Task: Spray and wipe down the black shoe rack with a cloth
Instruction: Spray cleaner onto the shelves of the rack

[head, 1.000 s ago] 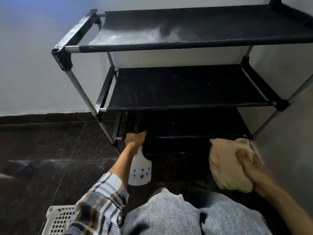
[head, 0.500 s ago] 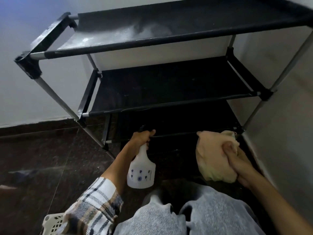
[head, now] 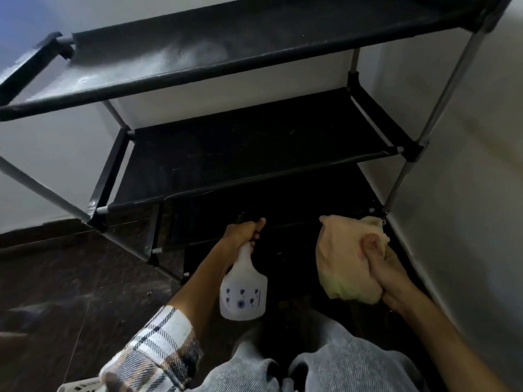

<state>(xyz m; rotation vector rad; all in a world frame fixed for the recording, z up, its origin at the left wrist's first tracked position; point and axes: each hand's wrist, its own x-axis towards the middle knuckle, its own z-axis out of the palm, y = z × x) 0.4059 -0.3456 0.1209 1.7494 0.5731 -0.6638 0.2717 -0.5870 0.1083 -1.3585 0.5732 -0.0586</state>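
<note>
The black shoe rack [head: 254,157] stands in a corner, with three fabric tiers on metal poles. Its top tier shines with wet spray on the left half. My left hand [head: 244,232] grips the head of a white spray bottle [head: 243,290] with small blue flowers, held just in front of the lowest tier. My right hand [head: 382,267] holds a bunched pale yellow cloth [head: 343,256] low at the rack's front right corner.
White walls [head: 458,165] close in behind the rack and on its right. The floor [head: 70,278] is dark tile. A white plastic basket [head: 76,386] shows at the bottom left edge. My grey-trousered knees [head: 325,369] are below my hands.
The view has moved closer and tilted down, so the rack sits higher and larger. Both hands keep the same hold on the bottle and cloth, near the lowest tier.
</note>
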